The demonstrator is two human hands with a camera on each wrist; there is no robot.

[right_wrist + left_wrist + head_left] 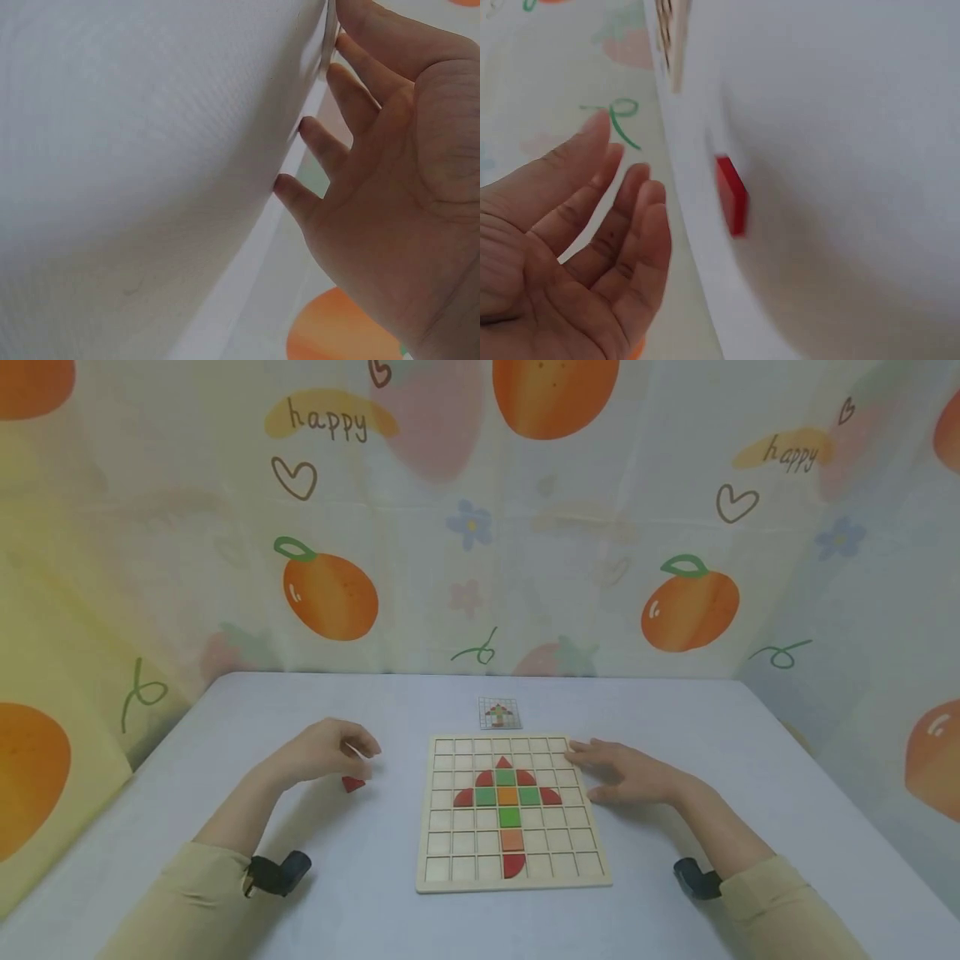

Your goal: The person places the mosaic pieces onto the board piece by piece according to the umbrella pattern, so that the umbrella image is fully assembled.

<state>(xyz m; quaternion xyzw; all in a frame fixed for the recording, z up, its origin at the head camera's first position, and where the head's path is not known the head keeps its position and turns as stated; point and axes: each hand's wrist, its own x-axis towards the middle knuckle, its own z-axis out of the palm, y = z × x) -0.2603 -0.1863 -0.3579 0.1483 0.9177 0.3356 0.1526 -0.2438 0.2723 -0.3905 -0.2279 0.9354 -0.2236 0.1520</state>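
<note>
A square wooden grid board (465,843) lies on the table, with red, green and orange pieces set in its cells in an arrow-like figure. Left of the board, my left hand (330,750) hovers with relaxed, slightly bent fingers and nothing between them. Just below its fingertips lies a loose red piece (353,784); in the left wrist view this red piece (732,196) sits apart from the fingers. My right hand (626,772) rests at the board's right edge, fingers spread and fingertips at the rim. No piece shows in the right palm (390,195).
Behind the board lies a small pattern card (499,713) showing a similar coloured figure. The table (360,893) has a white cover. A curtain (525,510) printed with oranges hangs behind the table. Each wrist wears a dark camera band.
</note>
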